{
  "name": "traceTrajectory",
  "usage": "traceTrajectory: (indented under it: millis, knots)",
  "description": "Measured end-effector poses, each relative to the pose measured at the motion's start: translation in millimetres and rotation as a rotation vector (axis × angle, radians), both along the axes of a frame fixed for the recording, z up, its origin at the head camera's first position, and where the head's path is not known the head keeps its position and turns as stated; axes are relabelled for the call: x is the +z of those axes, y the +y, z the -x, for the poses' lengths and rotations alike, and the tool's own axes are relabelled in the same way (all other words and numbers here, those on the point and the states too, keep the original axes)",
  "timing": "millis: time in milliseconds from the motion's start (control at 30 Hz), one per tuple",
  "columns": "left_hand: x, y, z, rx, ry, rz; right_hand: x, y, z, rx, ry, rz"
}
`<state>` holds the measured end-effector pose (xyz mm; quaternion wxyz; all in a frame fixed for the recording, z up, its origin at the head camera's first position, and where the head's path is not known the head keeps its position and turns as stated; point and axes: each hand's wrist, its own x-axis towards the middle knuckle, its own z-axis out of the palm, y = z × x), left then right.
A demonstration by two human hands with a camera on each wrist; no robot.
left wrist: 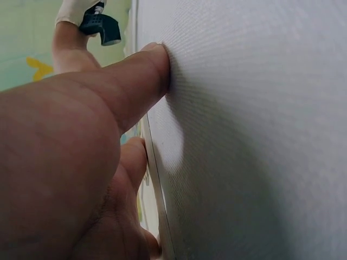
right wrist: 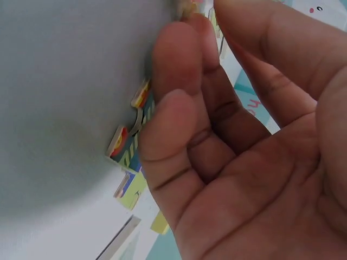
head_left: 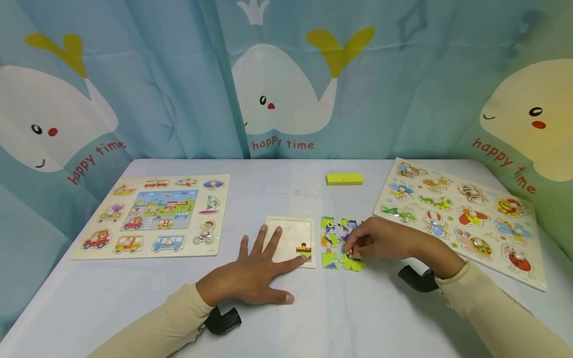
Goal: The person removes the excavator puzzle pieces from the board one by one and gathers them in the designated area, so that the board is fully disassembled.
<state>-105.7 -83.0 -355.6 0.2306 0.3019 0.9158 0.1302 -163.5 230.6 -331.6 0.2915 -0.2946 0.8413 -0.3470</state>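
My left hand lies spread over a small wooden puzzle tray, its index fingertip by a jigsaw piece in the tray's lower right corner. The left thumb rests on the table beside the tray. To the right of the tray lie several loose jigsaw pieces, mostly lime green with printed pictures. Over the right column of these, my right hand pinches a jigsaw piece between thumb and fingers; that piece is mostly hidden and blurred. More pieces show beyond the curled fingers in the right wrist view.
A vehicle knob-puzzle board lies at the left, and an insect knob-puzzle board at the right, near my right forearm. A yellow block sits toward the back. A blue whale-print curtain hangs behind the white table.
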Motion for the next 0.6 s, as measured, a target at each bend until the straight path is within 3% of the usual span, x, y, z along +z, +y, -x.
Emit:
traceTrajectory:
  millis: [233, 433, 600]
  knots:
    - [-0.1, 0.1, -0.3, 0.003, 0.001, 0.001, -0.7, -1.2, 2.5, -0.018, 0.006, 0.036]
    - [0.7, 0.2, -1.1, 0.01, 0.003, -0.022, 1.6, -11.9, 5.9, -0.006, 0.088, 0.07]
    - [1.4, 3.7, -4.1, -0.024, 0.004, -0.047, 3.6, -22.9, 7.1, -0.014, 0.106, 0.086]
